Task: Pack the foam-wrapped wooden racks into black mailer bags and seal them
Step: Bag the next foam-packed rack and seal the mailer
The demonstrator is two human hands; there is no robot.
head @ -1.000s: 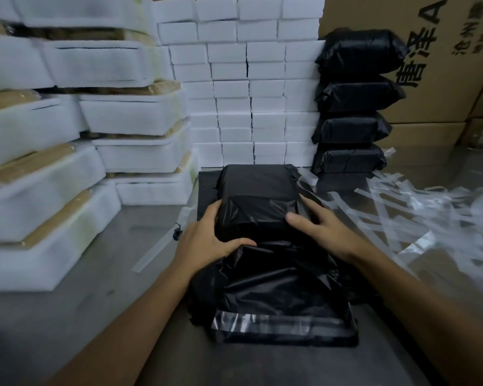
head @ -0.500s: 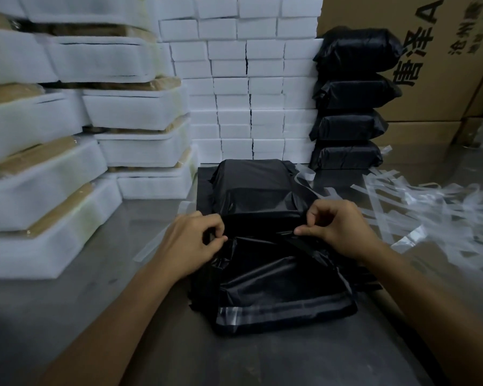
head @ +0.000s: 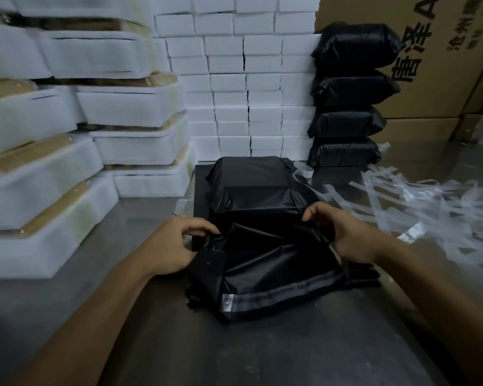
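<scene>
Both hands, left (head: 176,246) and right (head: 346,235), pinching the mailer bag (head: 265,252) on the counter (head: 234,352), foam-wrapped racks (head: 39,168) stacked left, sealed bags (head: 349,90) far right, peeled strips (head: 430,201) littering right

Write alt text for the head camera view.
Both hands, left hand and right hand, pinch the loose flap of a black mailer bag on a grey table. Foam-wrapped racks stack at left, four sealed bags behind.

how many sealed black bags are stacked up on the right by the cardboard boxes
4, in one column against the white foam blocks: top, second, third, bottom on the table. More may be hidden behind. The bag in the hands is not yet sealed.
</scene>
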